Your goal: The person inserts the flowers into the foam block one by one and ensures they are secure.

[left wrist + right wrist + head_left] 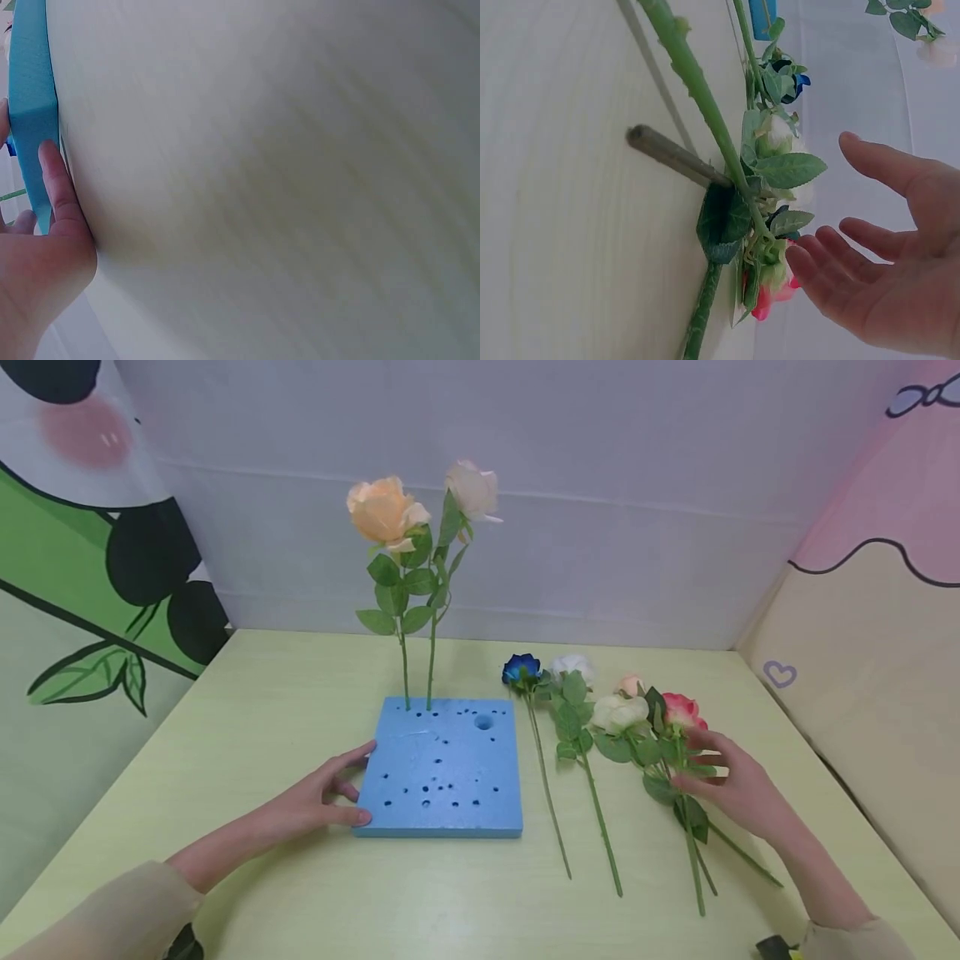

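Note:
A blue foam block [442, 768] with holes in its top lies on the table; a peach rose [386, 514] and a pale pink rose [472, 492] stand upright at its back edge. My left hand [322, 793] rests against the block's left side, fingers spread along the edge and thumb at the front corner. Over the cluster of loose flowers at right is my right hand [735, 785], fingers parted around the stem area of a pink-red rose [684, 711]. In the right wrist view its fingers [832, 277] look relaxed, gripping nothing.
To the block's right lie a blue rose [521, 669], a white rose [572, 670], a cream rose [619, 714] and a small peach flower [630, 684]. Their stems point toward the front. A pale cloth wall [600, 568] rises behind the table.

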`<state>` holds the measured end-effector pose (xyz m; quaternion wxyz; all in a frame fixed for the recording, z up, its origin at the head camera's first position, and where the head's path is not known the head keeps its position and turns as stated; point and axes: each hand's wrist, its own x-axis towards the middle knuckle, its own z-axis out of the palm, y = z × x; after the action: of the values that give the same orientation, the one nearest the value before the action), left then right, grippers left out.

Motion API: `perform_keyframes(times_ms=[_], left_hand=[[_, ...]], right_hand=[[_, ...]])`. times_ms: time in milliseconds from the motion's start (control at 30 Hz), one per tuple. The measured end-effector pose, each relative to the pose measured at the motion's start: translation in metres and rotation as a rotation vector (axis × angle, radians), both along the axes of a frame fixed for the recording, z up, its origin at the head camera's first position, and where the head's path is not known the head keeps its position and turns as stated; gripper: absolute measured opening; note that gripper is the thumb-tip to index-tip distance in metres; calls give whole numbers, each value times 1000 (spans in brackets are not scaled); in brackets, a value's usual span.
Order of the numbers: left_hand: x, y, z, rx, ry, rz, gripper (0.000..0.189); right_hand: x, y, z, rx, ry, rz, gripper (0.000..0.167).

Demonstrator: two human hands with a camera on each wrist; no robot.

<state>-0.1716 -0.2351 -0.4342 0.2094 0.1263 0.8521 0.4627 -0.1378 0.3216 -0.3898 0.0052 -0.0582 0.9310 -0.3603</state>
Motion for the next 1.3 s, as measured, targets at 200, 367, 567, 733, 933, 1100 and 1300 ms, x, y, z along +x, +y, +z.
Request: perform_keyframes(times_ms=[200,367,567,733,933,1100,1300], left_hand=[[1,2,2,-15,-2,8,97],[1,1,2,-17,-2,7,97],[1,1,3,-16,-2,6,97],[2,1,3,-14,-6,5,97],[1,0,2,-4,-10,4,97],[1,0,2,0,-12,-2,97],[0,0,1,-6,-3,-1,97]], right_hand=[[-3,15,-6,23,-66,79,76],[-5,23,-9,30,-104,112,75],[-6,29,-12,45,-144,139,75],[-9,29,-12,44,-194,160,79],[-14,30,-15,44,-200,197,81],[-16,32,-19,-4,-194,218,80],[-18,33,-21,-92,-220,216,80]])
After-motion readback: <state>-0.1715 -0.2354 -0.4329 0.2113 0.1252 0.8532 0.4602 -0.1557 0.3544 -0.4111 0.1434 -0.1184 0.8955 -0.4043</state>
